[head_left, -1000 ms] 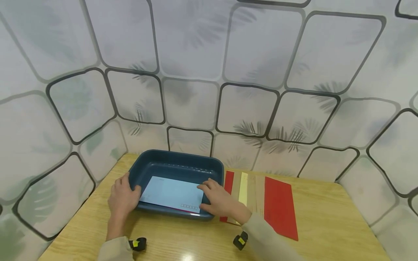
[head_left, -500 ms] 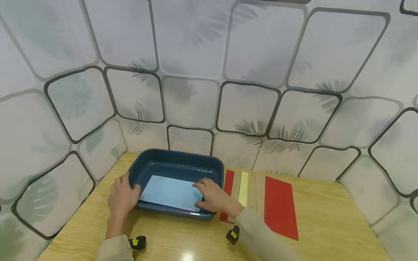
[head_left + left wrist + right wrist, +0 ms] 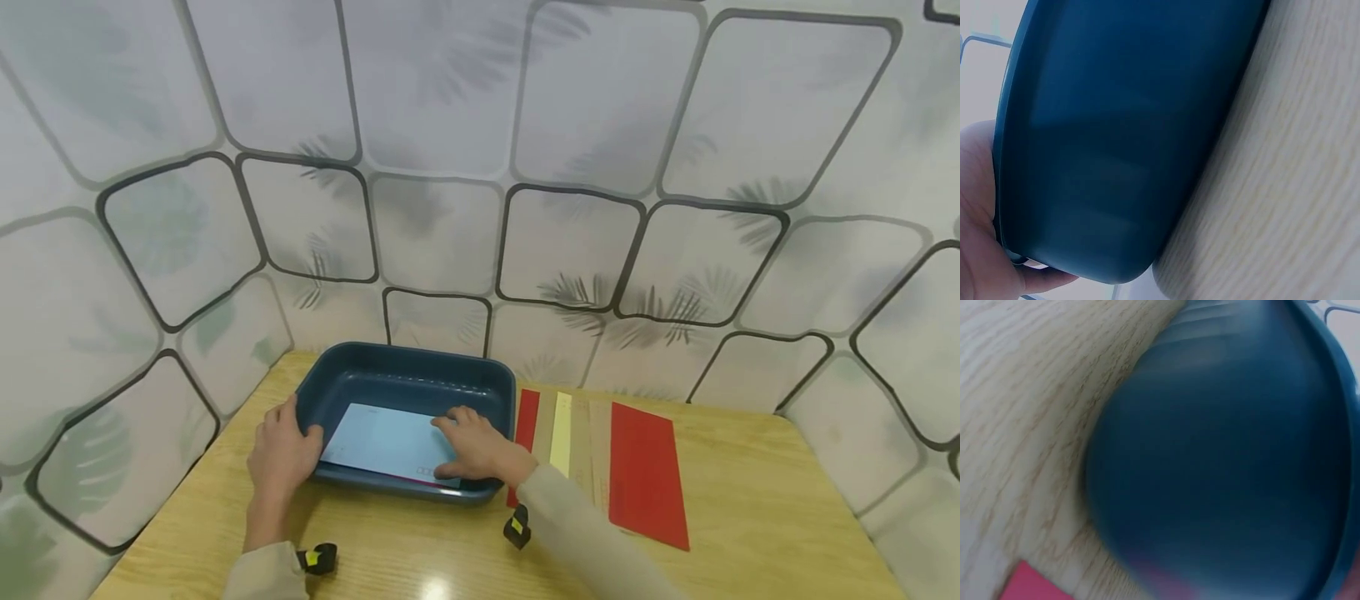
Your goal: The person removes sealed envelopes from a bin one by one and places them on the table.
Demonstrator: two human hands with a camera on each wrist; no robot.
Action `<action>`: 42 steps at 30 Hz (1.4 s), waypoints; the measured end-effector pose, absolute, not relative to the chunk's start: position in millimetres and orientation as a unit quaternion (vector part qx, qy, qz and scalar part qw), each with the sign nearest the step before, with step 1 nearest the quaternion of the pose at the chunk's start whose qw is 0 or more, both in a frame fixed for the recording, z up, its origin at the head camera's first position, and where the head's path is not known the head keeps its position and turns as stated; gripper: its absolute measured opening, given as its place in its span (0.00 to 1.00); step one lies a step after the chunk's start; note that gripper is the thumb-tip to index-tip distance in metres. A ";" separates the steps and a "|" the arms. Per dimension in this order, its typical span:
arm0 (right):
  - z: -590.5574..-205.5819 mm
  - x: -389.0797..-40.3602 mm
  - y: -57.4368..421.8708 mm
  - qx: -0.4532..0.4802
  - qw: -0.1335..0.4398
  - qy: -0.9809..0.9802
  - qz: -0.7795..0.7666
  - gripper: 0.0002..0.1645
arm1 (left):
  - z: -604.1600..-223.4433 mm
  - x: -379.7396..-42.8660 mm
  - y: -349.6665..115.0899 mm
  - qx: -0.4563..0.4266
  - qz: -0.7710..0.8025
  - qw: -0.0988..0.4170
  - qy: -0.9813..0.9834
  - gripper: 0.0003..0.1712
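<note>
Booth-like setting: patterned walls [image 3: 442, 233] around wood-grain table [image 3: 750, 500]

The pale wood-grain table [image 3: 750, 500] carries a dark blue tray [image 3: 420, 367] and, beside it, red, tan and yellow papers [image 3: 600, 450].

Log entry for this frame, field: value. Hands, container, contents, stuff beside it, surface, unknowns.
left hand: grips the left end of the tray
right hand: over the tray's right part, fingers extended above or on the pale sheet
container: blue tray
contents: pale sheet with a row of small boxes, pink edge showing at its near side
right of container: narrow red strip, yellow strip, tan paper, large red sheet
surface: wooden table
unknown: whether the right hand touches the pale sheet
</note>
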State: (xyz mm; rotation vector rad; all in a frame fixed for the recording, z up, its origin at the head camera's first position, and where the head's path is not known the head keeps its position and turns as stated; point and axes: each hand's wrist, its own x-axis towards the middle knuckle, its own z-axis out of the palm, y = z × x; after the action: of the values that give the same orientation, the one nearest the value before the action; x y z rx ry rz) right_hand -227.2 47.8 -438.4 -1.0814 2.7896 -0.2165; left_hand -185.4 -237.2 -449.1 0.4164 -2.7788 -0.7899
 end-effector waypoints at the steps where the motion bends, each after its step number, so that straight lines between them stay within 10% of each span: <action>1: -438.8 -228.2 46.9 -0.359 0.069 0.928 -0.069 0.46 | -449.1 -185.6 -237.3 0.141 -0.269 0.112 -0.946 0.36; 42: -461.5 -240.9 37.6 -0.323 0.075 0.939 -0.088 0.53 | -450.4 -184.0 -237.6 0.141 -0.268 0.134 -0.944 0.35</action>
State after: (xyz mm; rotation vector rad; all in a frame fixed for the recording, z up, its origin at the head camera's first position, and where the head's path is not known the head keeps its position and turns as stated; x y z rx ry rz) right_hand -240.9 37.6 -461.5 -0.9702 2.8175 -0.2640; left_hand -184.0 -237.6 -450.4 0.4092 -2.7363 -0.7765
